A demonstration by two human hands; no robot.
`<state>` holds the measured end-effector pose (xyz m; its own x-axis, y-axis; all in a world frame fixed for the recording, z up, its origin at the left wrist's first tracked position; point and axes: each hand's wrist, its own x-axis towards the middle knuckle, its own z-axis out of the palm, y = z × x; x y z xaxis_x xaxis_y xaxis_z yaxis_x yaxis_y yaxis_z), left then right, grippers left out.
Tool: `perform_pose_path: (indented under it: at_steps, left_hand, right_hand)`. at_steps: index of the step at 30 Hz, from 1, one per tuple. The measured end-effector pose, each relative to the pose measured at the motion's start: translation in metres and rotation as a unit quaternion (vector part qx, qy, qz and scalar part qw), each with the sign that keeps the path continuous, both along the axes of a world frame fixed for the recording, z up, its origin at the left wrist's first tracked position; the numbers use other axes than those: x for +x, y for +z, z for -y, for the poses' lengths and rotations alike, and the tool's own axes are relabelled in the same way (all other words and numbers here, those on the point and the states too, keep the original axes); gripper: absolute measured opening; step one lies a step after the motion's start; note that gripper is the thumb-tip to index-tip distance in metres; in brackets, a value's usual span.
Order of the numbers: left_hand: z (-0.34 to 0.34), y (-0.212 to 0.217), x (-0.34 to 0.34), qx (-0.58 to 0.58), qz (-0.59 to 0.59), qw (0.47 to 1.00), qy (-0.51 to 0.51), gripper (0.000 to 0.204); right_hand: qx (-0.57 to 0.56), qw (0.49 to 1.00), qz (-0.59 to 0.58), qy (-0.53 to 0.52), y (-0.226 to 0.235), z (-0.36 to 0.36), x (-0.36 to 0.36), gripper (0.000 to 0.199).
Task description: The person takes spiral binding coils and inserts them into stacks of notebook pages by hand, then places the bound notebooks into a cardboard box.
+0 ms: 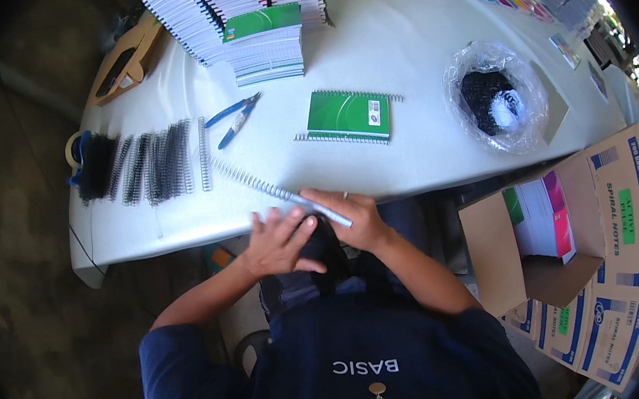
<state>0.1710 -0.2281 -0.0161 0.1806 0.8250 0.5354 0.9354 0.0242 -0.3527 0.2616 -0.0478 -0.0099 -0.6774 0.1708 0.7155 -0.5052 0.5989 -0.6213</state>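
My right hand [352, 219] grips a notebook [328, 212] seen edge-on near the front edge of the table. A wire coil [244, 177] runs from it toward the upper left, its loose end lying out over the tabletop. My left hand [279, 242] is beside the coil, fingers spread, with nothing in its grasp. Farther up the table lie two green spiral notebooks [346, 116], one overlapping the other, with coil ends sticking out past their edges. Blue-handled pliers [236, 119] rest left of them.
Rows of loose coils [167, 162] lie at the left beside a tape roll [73, 150]. Tall notebook stacks [267, 54] and a cardboard tray [129, 60] stand at the back. A plastic bag [529, 102] of black coils sits right. An open carton [494, 252] holds notebooks.
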Motion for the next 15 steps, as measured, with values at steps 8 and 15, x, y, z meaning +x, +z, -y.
perform_pose_path:
  at_steps: [8, 15]
  left_hand:
    - [0.001, -0.021, 0.004, -0.085, 0.154, 0.984, -0.014, 0.099]
    - [-0.026, -0.013, -0.012, 0.023, 0.243, 0.968, 0.053, 0.116]
  right_hand:
    - [-0.006, 1.000, -0.027, -0.013, -0.007, -0.004, -0.009, 0.050]
    - [0.062, 0.998, -0.017, 0.002, 0.001, 0.005, -0.005, 0.058]
